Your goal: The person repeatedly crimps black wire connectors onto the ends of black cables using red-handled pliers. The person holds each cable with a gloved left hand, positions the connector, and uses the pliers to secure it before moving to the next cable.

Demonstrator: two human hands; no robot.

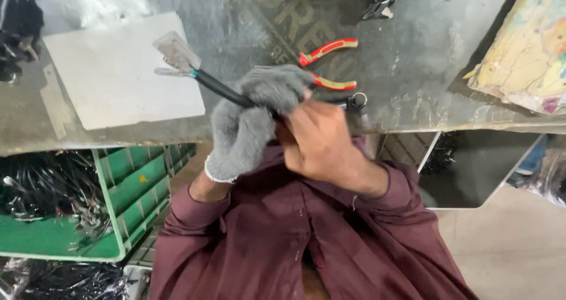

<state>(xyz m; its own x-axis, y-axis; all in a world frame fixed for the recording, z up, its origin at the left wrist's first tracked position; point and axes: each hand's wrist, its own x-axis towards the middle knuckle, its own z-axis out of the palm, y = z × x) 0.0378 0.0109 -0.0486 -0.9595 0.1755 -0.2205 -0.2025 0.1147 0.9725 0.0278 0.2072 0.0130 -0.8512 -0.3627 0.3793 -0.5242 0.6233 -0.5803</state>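
My left hand [250,120], in a grey knit glove, is closed around a black sheathed cable [217,88]. The cable's far end carries clear plastic connectors [175,53] that rest over a white sheet [118,76]. My right hand [321,141], bare, grips the same cable just right of the glove, fingers curled around it. A small black fitting with a metal ring [356,101] sticks out past my right hand. Both hands are held close together above the bench edge, in front of my maroon shirt.
Red-and-yellow handled pliers [328,64] lie on the grey metal bench [413,52] behind my hands. A green plastic crate [138,185] with black wire bundles sits lower left. Dark cable parts lie at top centre and top left; a stained cloth [525,46] lies at right.
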